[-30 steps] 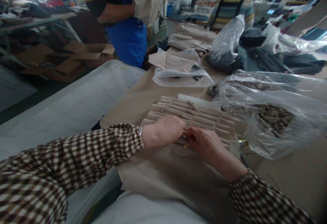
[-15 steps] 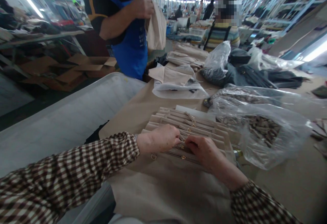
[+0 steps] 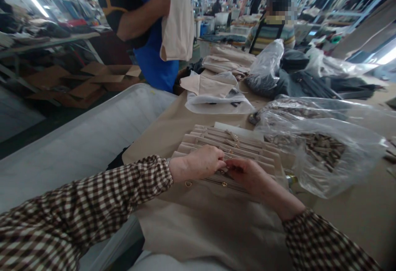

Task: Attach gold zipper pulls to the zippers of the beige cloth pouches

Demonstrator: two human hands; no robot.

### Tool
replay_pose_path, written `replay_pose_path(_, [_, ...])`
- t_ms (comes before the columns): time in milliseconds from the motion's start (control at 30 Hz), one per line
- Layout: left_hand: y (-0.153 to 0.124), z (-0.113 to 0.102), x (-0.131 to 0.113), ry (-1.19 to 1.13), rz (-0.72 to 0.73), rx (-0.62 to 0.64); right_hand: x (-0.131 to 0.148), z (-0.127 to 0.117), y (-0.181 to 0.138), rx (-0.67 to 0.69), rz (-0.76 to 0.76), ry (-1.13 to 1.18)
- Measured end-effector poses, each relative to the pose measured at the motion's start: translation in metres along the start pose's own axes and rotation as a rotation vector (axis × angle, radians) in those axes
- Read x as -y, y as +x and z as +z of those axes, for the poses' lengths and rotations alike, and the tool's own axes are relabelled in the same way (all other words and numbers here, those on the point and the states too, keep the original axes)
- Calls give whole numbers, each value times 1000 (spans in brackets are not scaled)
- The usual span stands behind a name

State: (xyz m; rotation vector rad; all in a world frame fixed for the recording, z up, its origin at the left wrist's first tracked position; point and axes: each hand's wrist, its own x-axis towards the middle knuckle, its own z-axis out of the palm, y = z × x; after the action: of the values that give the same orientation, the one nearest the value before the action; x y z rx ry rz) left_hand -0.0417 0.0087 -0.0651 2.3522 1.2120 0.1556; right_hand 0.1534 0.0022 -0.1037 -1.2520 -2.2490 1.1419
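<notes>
Fanned zipped beige pieces [image 3: 253, 153] lie left of the clear bag [image 3: 365, 151], directly beneath both hands; long axes run crosswise, towards the bag. Left hand [image 3: 199, 163] and right hand [image 3: 252, 177]: fingertips almost meeting, right nearer the bag. Whether either grip is clamped, cannot tell.

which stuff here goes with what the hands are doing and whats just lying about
Job in hand:
left hand
right hand
overlapping beige zippered pieces
gold-coloured ring
probably the small beige-brown strips in the clear plastic bag

Apparently just lying about:
open cardboard boxes
dark fabric pile
beige fabric on white plastic
</notes>
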Motion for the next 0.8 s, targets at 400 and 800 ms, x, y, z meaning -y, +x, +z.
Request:
replay_pose_path(400, [1,1,-2,55,-53,38,7,3,-1,-79,64,-246])
replay_pose_path(800, [-6,1,6,59,-140,33,21,3,-3,-84,113,-425])
